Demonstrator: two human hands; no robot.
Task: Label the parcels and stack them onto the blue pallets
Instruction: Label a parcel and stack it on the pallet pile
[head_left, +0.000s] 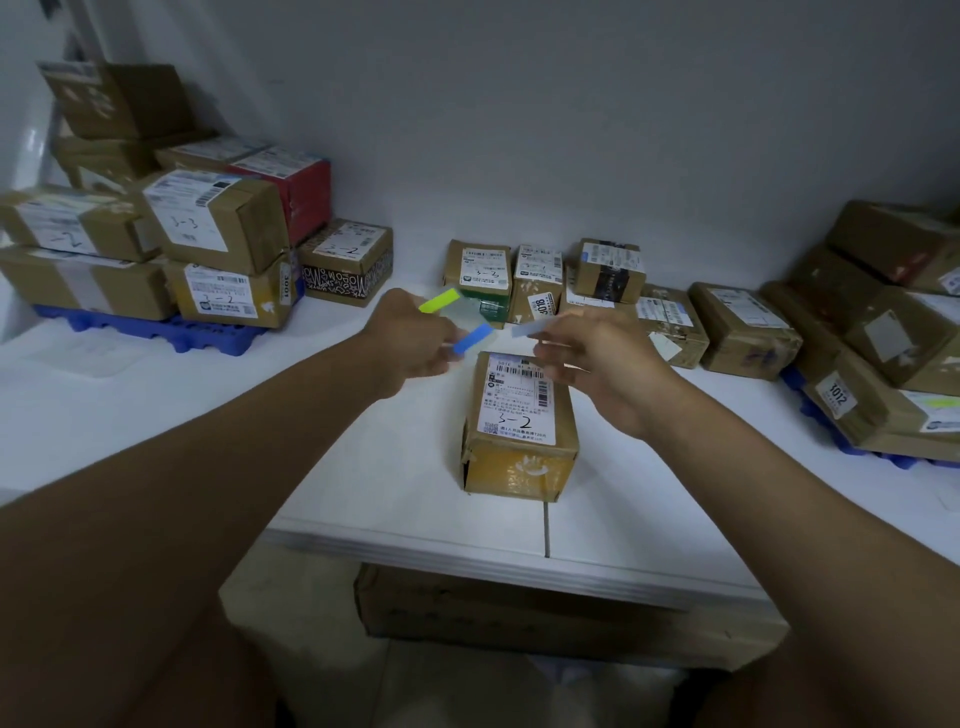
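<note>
Both forearms are stretched forward over a white table (395, 467) set against a plain grey wall (571, 130). The left hand (410, 338) is curled around a small sheet of sticky tabs (462, 319), from which a yellow-green and a blue tab stick out. The right hand (602, 364) is raised just above the far end of a parcel (519, 431), with a pale tab (530, 328) pinched at its fingertips.

A blue pallet (156, 327) at the left is loaded with stacked cartons (156, 234); a second blue pallet (831, 431) at the right is loaded with another stack (893, 332). A row of smaller boxes (597, 291) is lined up along the wall between them. A large carton (519, 613) is seen under the table edge.

The parcel lies alone in the middle of the table, not on either pallet. "3-2" is handwritten on its shipping label. "3-3" and "3-2" are written on left-stack cartons, and "1012" is printed on a right-stack tag.
</note>
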